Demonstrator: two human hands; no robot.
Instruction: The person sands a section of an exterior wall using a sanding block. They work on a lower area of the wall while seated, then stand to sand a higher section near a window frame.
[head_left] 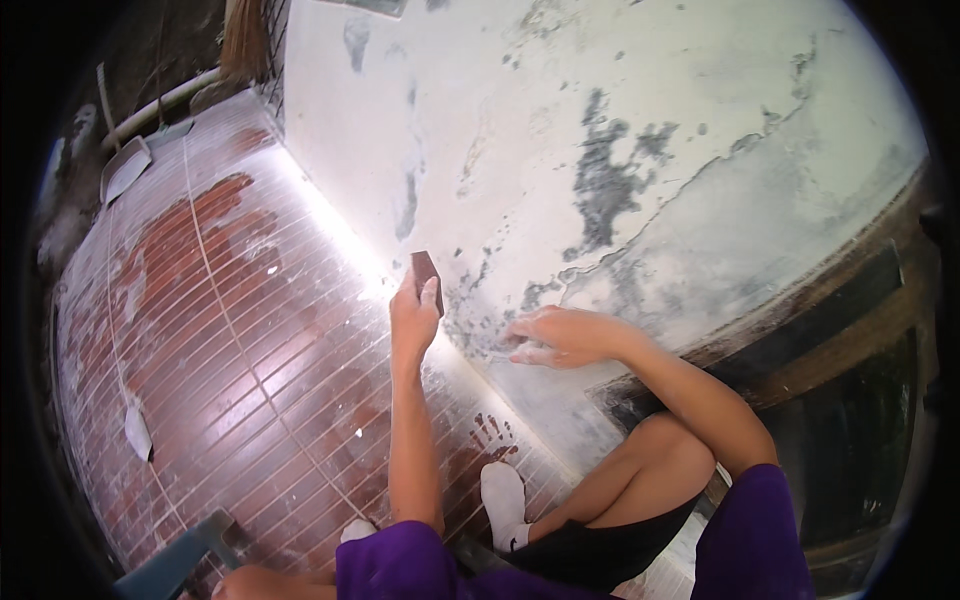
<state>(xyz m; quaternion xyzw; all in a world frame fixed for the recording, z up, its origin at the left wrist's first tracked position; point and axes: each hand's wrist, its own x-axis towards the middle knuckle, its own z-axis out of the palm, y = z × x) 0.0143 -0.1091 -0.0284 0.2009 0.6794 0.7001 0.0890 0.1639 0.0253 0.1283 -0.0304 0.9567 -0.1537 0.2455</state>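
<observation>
My left hand is closed around a flat, reddish-brown sanding block, thumb over its face. It is raised in front of the lower part of a white, patchy wall. My right hand is to the right, close to the wall's grey, chipped lower area. Its dusty fingers point left, a little bent and apart, with nothing seen in them. I cannot tell whether they touch the wall. Grey patches and a long crack mark the plaster above that hand.
White dust lies over the red-brown tiled floor, with a handprint near my socked foot. A dustpan and a broom are at the far left. A white scrap lies on the left tiles. Dark wood framing borders the wall at right.
</observation>
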